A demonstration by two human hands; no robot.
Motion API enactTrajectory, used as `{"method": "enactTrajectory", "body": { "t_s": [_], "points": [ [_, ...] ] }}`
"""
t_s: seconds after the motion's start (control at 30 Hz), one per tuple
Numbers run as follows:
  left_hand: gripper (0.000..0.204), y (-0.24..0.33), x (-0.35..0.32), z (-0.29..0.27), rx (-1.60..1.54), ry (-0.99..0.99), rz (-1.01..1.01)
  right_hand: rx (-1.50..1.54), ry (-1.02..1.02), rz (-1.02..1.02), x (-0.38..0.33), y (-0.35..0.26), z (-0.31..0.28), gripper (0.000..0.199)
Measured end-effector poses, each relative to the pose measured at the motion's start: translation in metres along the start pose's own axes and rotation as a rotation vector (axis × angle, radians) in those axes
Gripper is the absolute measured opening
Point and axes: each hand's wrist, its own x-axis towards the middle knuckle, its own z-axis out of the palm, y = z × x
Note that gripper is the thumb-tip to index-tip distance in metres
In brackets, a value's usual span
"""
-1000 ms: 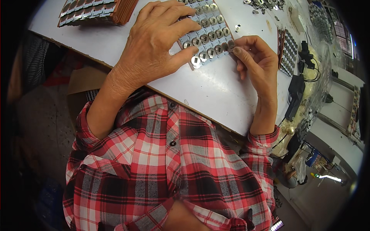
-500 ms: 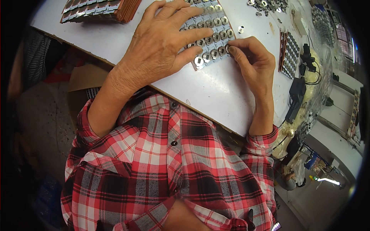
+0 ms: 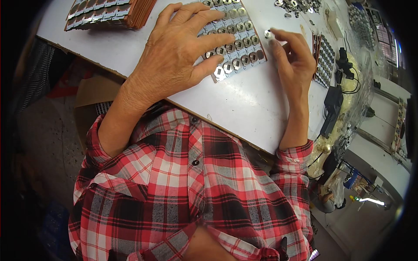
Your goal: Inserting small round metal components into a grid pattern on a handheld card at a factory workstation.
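Observation:
A flat panel [image 3: 242, 61] with a pale blue-white face lies on the table, carrying rows of small round silver metal pieces. Across its left part rests my left hand [image 3: 178, 50], its fingers spread over the pieces. A brownish spot shows at the right end of the panel's nearest row. Just right of the panel, a loose silver metal piece [image 3: 267, 34] lies on the white table. My right hand [image 3: 294, 54] is at that piece, index finger and thumb apart on either side of it, with no grip visible.
At the far left stands a stack of reddish-brown panels [image 3: 141, 15] with silver pieces on top. Loose metal pieces [image 3: 300, 6] are heaped at the far right. Another filled panel [image 3: 324, 61] lies to the right, beside black adapters and cables [image 3: 333, 104]. The table's front edge [image 3: 217, 130] runs near my body.
My right hand has left the panel's right corner and moved right and slightly away to the loose metal piece, its fingers parting. My left hand stays spread on the panel.

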Motion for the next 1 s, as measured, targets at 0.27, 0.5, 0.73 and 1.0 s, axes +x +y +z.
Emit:
{"method": "enactTrajectory", "body": {
  "t_s": [0.27, 0.5, 0.73, 1.0],
  "points": [
    [0.037, -0.053, 0.02, 0.069, -0.078, 0.793, 0.563, -0.193, 0.001, -0.222, 0.008, 0.019, 0.008, 0.017],
    [0.038, -0.053, 0.02, 0.066, -0.098, 0.769, 0.554, 0.496, -0.293, 0.346, -0.002, -0.017, -0.012, 0.012],
    [0.037, -0.052, 0.016, 0.066, -0.08, 0.76, 0.536, 0.252, -0.365, 0.168, -0.006, -0.017, -0.012, 0.012],
    [0.037, -0.052, 0.016, 0.066, -0.047, 0.75, 0.528, 0.122, -0.404, 0.207, -0.006, -0.027, -0.013, 0.008]
  ]
}}
